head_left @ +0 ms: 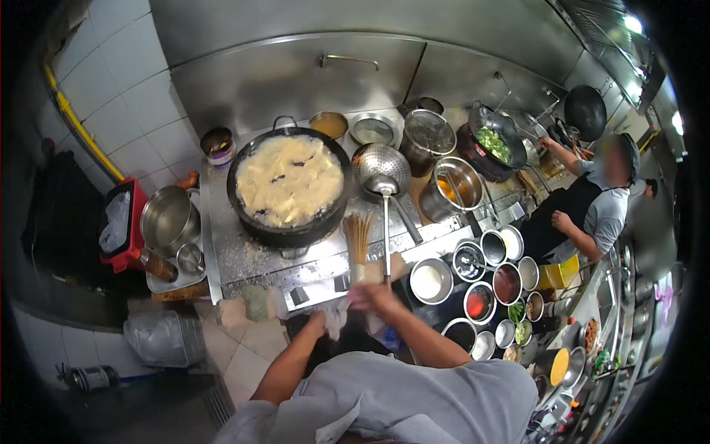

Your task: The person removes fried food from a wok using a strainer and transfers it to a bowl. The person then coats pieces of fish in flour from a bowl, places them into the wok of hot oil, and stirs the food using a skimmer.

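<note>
My left hand (318,323) is low at the stove's front edge, closed on a crumpled white cloth (336,317). Just right of it is my right hand (373,298), smeared by motion, so its fingers do not show clearly. It is close to the handle ends of a bamboo wok brush (359,240) and a long-handled ladle (386,222); I cannot tell whether it grips either. The ladle's bowl rests on a perforated strainer (381,166). In front of me, a large wok (240,203) is full of pale foamy liquid with light pieces in it.
Several seasoning pots (431,281) crowd the right side. Behind them stand a steel pot with orange liquid (450,189) and a wok of green vegetables (492,144). A co-worker (592,200) is at the far right. Left are a steel pot (170,218) and a red bin (122,226).
</note>
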A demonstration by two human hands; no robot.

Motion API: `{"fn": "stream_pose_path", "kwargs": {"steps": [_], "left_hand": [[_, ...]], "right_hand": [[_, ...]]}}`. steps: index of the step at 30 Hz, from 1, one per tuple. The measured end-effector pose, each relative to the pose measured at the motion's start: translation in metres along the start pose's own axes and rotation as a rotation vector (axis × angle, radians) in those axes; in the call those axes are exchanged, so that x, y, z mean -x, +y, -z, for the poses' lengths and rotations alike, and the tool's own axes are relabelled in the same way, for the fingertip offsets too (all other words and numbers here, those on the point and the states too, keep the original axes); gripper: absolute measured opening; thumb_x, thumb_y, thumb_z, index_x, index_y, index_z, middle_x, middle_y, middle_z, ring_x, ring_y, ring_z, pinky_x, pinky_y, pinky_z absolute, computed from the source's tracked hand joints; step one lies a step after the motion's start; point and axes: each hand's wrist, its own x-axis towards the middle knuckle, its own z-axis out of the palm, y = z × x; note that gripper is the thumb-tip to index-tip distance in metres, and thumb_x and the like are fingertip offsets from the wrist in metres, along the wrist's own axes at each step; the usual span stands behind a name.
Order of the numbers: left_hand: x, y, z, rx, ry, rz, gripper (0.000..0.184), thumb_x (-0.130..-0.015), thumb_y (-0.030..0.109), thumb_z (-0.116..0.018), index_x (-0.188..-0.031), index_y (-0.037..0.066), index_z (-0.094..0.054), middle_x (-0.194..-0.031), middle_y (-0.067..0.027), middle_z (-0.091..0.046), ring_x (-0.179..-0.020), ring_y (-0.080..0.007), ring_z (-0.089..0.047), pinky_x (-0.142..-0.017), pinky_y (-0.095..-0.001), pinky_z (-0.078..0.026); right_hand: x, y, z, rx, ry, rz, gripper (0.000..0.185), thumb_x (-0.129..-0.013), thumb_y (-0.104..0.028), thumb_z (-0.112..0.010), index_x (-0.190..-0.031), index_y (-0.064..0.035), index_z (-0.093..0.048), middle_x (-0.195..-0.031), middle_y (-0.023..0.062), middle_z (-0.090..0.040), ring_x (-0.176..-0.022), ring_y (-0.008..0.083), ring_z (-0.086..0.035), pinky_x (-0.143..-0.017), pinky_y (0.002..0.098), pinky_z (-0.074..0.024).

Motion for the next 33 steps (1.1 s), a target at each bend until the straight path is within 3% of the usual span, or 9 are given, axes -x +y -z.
{"fn": "stream_pose_path", "kwargs": {"steps": [1,3,9,12,16,20,23,27,33], "left_hand": [[-0.005,-0.009,0.02,0.12,-0.375,0.018,0.026,-0.095,0.014,-0.053,-0.117,0.007,-0.063,-0.108,-0.01,-0.068,-0.093,-0.0238,-0.068,-0.081,-0.0395,-0.057],[0.035,0.003,0.048,0.017,-0.085,0.011,0.025,-0.088,0.011,-0.063,-0.113,0.005,-0.065,-0.107,-0.0091,-0.069,-0.096,-0.0226,-0.068,-0.079,-0.0389,-0.057],[0.095,-0.002,0.133,0.266,0.562,0.039,0.026,-0.089,0.015,-0.054,-0.106,-0.005,-0.054,-0.094,-0.0173,-0.064,-0.081,-0.0341,-0.068,-0.072,-0.0471,-0.059],[0.134,-0.02,0.16,0.176,0.747,0.014,0.025,-0.09,0.017,-0.051,-0.103,-0.005,-0.052,-0.089,-0.0201,-0.063,-0.073,-0.0352,-0.068,-0.063,-0.0477,-0.06],[0.169,-0.065,0.169,0.198,0.887,-0.057,0.027,-0.091,0.019,-0.048,-0.101,-0.006,-0.052,-0.08,-0.0223,-0.061,-0.061,-0.036,-0.066,-0.054,-0.0487,-0.059],[0.189,-0.106,0.175,0.512,0.778,-0.014,0.028,-0.091,0.019,-0.048,-0.101,-0.007,-0.052,-0.081,-0.0237,-0.062,-0.063,-0.0371,-0.066,-0.055,-0.0492,-0.058],[0.207,-0.118,0.171,-0.529,0.734,0.131,0.033,-0.088,0.034,-0.055,-0.085,0.002,-0.062,-0.085,-0.0172,-0.067,-0.069,-0.0324,-0.068,-0.062,-0.0478,-0.056],[0.215,-0.107,0.185,-1.585,0.518,0.262,0.043,-0.084,0.05,-0.061,-0.069,0.011,-0.071,-0.089,-0.0107,-0.072,-0.074,-0.0276,-0.071,-0.069,-0.0464,-0.053],[0.187,-0.092,0.229,0.298,0.686,0.011,0.029,-0.089,0.023,-0.056,-0.082,-0.005,-0.061,-0.077,-0.0186,-0.065,-0.062,-0.0327,-0.067,-0.05,-0.0485,-0.053]], "right_hand": [[0.004,-0.023,0.039,-0.19,0.029,0.12,0.042,-0.1,-0.041,-0.053,-0.117,-0.0032,-0.059,-0.116,0.016,-0.065,-0.114,0.0285,-0.061,-0.096,0.0468,-0.0504],[-0.004,-0.07,0.128,-0.528,0.061,0.537,0.052,-0.104,-0.043,-0.039,-0.12,0.0039,-0.051,-0.119,0.025,-0.061,-0.116,0.035,-0.059,-0.099,0.0487,-0.0495],[0.005,-0.243,0.191,-0.849,0.154,0.408,0.057,-0.102,-0.034,-0.049,-0.139,0.0077,-0.035,-0.138,0.0369,-0.042,-0.12,0.0411,-0.055,-0.093,0.0425,-0.0545],[-0.054,-0.25,0.253,-0.95,-0.243,0.262,0.033,-0.104,-0.017,-0.044,-0.129,0.0038,-0.049,-0.093,0.014,-0.065,-0.054,0.0075,-0.047,-0.04,0.0173,-0.0355],[-0.091,-0.244,0.199,-0.791,-0.03,0.35,0.027,-0.104,-0.014,-0.039,-0.124,-0.0054,-0.055,-0.066,-0.0053,-0.028,-0.048,0.0038,-0.026,-0.035,0.0172,-0.0213],[-0.073,-0.249,0.074,-0.269,0.15,0.451,0.036,-0.099,-0.008,-0.04,-0.133,-0.0186,-0.047,-0.067,-0.0051,-0.035,-0.046,0.0036,-0.028,-0.034,0.0189,-0.0212],[-0.1,-0.258,0.018,0.041,0.185,0.541,0.05,-0.097,-0.005,-0.041,-0.146,-0.0175,-0.04,-0.07,-0.0024,-0.045,-0.048,0.006,-0.035,-0.039,0.02,-0.0303],[-0.168,-0.317,-0.066,0.989,0.393,1.398,0.058,-0.095,-0.008,-0.044,-0.151,-0.0214,-0.036,-0.089,0.0147,-0.066,-0.065,0.0295,-0.062,-0.061,0.042,-0.0487],[-0.245,-0.384,-0.196,1.589,0.522,1.03,0.061,-0.089,-0.007,-0.047,-0.148,-0.0193,-0.041,-0.087,0.0317,-0.065,-0.08,0.0477,-0.065,-0.074,0.0547,-0.0495]]}}
